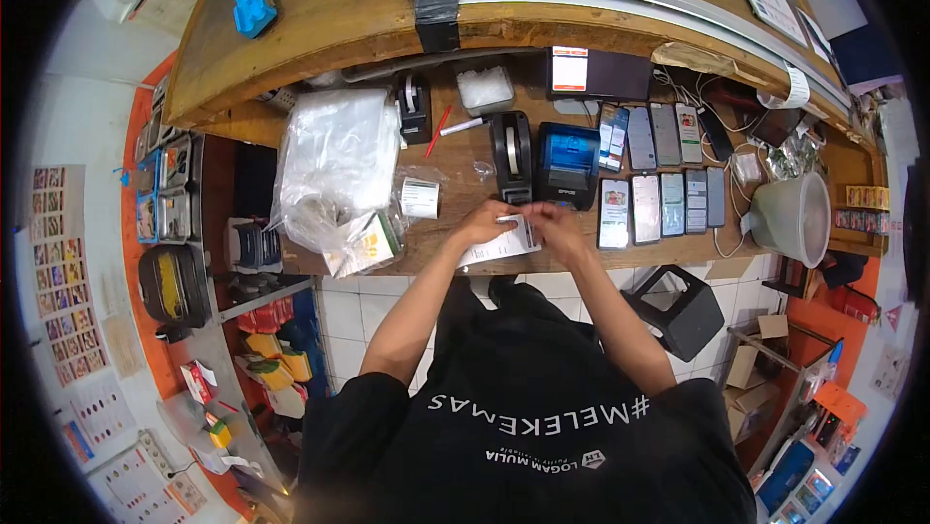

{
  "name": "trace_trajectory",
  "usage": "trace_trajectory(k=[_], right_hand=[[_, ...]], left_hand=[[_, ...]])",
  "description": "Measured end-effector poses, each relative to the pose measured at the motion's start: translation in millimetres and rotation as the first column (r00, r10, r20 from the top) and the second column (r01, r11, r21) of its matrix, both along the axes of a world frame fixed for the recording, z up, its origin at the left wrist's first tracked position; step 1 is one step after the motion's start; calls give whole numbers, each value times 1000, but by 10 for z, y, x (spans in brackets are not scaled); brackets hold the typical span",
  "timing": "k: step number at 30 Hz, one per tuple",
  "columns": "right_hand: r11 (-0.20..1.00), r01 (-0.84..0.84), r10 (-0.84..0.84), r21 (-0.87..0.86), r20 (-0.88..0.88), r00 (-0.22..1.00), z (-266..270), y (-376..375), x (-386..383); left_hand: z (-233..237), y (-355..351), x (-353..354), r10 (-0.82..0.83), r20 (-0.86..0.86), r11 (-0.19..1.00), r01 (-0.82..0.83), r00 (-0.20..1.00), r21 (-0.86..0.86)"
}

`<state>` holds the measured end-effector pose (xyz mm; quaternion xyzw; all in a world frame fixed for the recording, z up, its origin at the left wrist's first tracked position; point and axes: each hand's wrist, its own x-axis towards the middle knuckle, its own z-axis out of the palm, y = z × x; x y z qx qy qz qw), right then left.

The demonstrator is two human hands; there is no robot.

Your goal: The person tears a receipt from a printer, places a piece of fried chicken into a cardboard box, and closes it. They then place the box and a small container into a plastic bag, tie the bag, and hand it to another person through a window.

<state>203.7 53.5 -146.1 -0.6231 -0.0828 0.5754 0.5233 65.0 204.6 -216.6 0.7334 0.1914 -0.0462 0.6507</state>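
A white printed paper slip [504,244] is held at the front edge of the wooden table. My left hand [484,225] is closed on its upper left part. My right hand [559,230] has its fingers pinched together at the slip's right edge; the fingertips are small and partly hidden. Just beyond both hands stands a black tape dispenser [511,151] with a roll in it. A black receipt printer [568,166] with a blue window sits past my right hand. To the left of my left hand lies another printed label [419,199].
Several phones [643,207] lie in rows at the right, by a whitish bucket [790,219]. Clear plastic bags [334,156] cover the table's left side. A second tape dispenser [414,107] stands behind. A raised wooden shelf [339,25] overhangs the back. A black box [676,311] is below.
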Motion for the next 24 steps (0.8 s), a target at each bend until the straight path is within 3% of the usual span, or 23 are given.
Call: trace_trajectory(k=[1,4,7,11,14,17,19,21,24], right_hand=[[997,-54,56,-58,38,998,53,-178,-94],[950,-216,230,-225,39,972,-1,-734,-352],[933,-235,237,-273,-24,971,-190,-999,-525],[946,-223,229,-234,-5,973,-371,-1041,-553],[948,-185,196,-259,18,980,-419,-1008,-510],[938,-245,269,-243,70,961,-452,-962,-341],[903,-333,363,-271,67,929,-517,-1012,-272],[885,-391,426,-251,100,899,-415,-954,-305],[829,-527,547,-186,77,833,-230,-737,-430]], left_hand=[[-1,-8,-8,13,2,1000,-13,1000,2],[112,-38,-6,71,-68,875,-95,995,-474],[249,-57,-13,13,-25,856,-24,1000,-516],[61,-257,68,161,-137,899,-203,977,-388],[-11,-356,147,323,-190,918,-355,927,-174],[-260,-395,173,381,-280,896,-277,881,346],[-574,-551,49,465,-188,842,-367,865,395],[-223,-507,-139,489,14,809,-460,872,366],[89,-461,-750,629,-23,741,-591,777,320]])
